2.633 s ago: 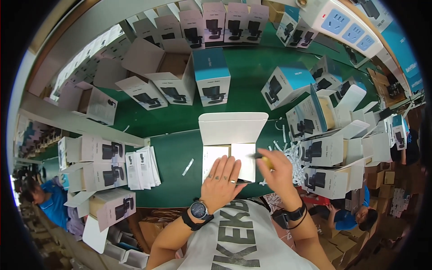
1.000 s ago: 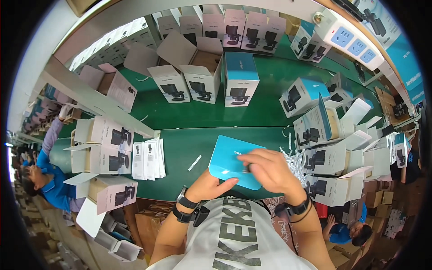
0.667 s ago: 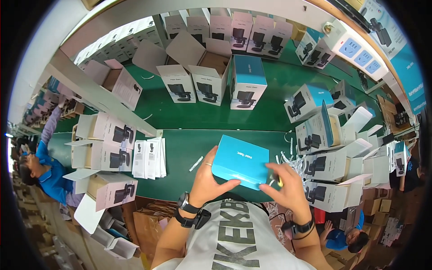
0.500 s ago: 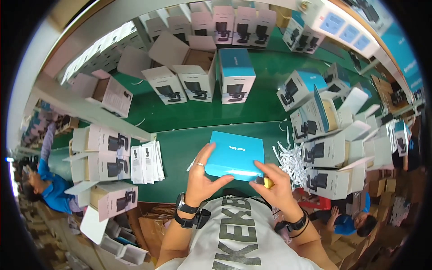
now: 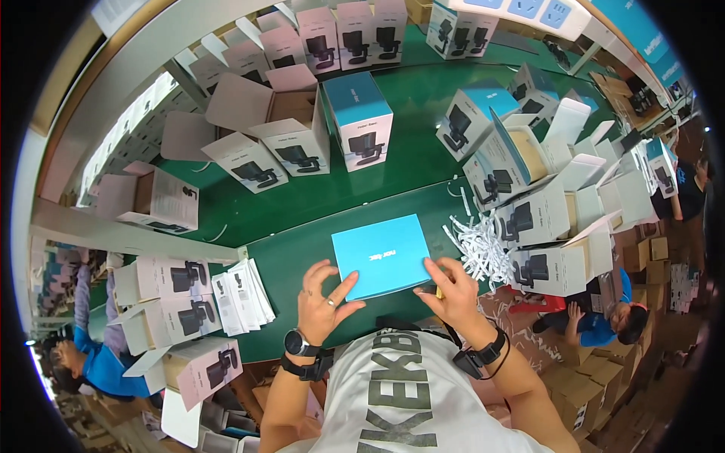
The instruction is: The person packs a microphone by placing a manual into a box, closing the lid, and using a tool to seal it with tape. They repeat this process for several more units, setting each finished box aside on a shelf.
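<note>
Fingers (image 5: 344, 289) of the left hand (image 5: 321, 303) stand spread and lightly curled on my feed, thumb and index apart, the index tip at the left edge of the blue box (image 5: 381, 257). Right hand (image 5: 451, 293): index tip at the box's right edge, thumb apart from it near the front corner. A small yellow thing (image 5: 439, 291) shows between that thumb and index; the hand covers most of it, so I cannot tell its shape or how firmly the other fingers close on it.

Box: lid down, blue face up, lying between the hands on the green bench (image 5: 294, 253), slightly askew. I cannot see its underside or far wall.

Right of the box, a heap of white paper shreds (image 5: 479, 245); beyond it, open cartons (image 5: 540, 268) with flaps out, overlapping so that I cannot count them. Left, a fanned stack of leaflets (image 5: 243, 298) beside more cartons (image 5: 177, 279).

Power strip (image 5: 521, 11) is cut off by the top edge. Two people in blue, left (image 5: 106, 366) and right (image 5: 604, 326), are bent by the lens near its rim.
</note>
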Demonstrator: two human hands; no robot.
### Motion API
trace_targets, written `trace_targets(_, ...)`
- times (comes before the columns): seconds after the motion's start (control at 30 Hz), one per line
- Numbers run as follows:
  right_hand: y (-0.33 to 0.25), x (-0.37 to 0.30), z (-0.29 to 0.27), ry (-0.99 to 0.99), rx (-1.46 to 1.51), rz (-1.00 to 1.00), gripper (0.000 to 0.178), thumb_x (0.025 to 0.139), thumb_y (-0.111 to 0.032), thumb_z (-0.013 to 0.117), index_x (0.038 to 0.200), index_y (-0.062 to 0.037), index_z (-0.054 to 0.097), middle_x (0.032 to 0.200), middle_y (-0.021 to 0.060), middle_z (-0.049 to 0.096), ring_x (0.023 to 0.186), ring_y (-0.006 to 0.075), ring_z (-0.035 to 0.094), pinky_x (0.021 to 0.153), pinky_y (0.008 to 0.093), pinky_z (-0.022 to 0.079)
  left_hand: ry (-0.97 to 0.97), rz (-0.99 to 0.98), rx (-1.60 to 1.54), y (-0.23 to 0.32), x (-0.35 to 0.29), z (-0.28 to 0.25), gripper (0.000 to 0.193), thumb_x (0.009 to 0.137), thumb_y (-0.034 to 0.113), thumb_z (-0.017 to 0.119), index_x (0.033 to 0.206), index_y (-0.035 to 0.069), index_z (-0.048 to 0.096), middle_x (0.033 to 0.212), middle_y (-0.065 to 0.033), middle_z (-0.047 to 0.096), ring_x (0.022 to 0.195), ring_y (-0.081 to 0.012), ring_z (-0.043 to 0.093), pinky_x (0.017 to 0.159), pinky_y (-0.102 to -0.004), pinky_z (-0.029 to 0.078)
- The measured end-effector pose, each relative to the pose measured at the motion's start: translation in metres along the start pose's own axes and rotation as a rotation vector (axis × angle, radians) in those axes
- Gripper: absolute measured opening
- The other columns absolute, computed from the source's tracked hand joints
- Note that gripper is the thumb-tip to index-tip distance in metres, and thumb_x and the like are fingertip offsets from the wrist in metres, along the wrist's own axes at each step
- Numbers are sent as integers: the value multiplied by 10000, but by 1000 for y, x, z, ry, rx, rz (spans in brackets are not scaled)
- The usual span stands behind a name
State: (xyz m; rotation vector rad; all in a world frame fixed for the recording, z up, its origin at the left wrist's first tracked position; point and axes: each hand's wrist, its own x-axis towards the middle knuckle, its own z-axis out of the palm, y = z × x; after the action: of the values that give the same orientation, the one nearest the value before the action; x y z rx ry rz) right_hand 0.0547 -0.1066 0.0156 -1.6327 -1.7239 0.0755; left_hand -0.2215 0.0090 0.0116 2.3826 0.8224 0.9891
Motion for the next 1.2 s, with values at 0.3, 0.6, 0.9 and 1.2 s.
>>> trace_targets(0.3, 10, 3, 4, -1, -53, -68, 759, 676, -109, 891, 1398, -144, 659, 1206, 122, 652, 671, 190, 593, 564, 308, 498, -291, 107, 290, 56, 63, 15, 685, 879, 340, 790, 1502, 176, 556, 1545, -169, 461, 1465, -450, 406, 1191, -597, 362)
trace_targets(0.6, 19, 5, 5, 17, 90, -36, 619, 714, -103, 876, 1312, -145, 721, 1223, 107, 657, 623, 154, 571, 544, 296, 483, -472, 176, 460, 51, 62, 42, 761, 949, 368, 711, 1624, 203, 400, 1715, -166, 270, 1559, -441, 273, 1254, -602, 251)
trace_targets(0.9, 37, 11, 15, 60, 265, -40, 417, 787, -89, 858, 1195, -132, 786, 1190, 76, 682, 617, 132, 580, 555, 276, 486, -380, 86, 369, 38, 96, 4, 862, 772, 551, 843, 1529, 252, 559, 1522, -279, 439, 1382, -485, 452, 1184, -614, 325)
trace_targets(1.2, 58, -18, 37, -73, 727, 567, 209, 1037, -122, 658, 1184, 0, 741, 901, 46, 757, 771, 99, 652, 713, 245, 511, -30, -351, 532, -59, 80, -75, 888, 660, 619, 897, 1424, 232, 661, 1246, -311, 628, 1240, -475, 562, 1095, -562, 403)
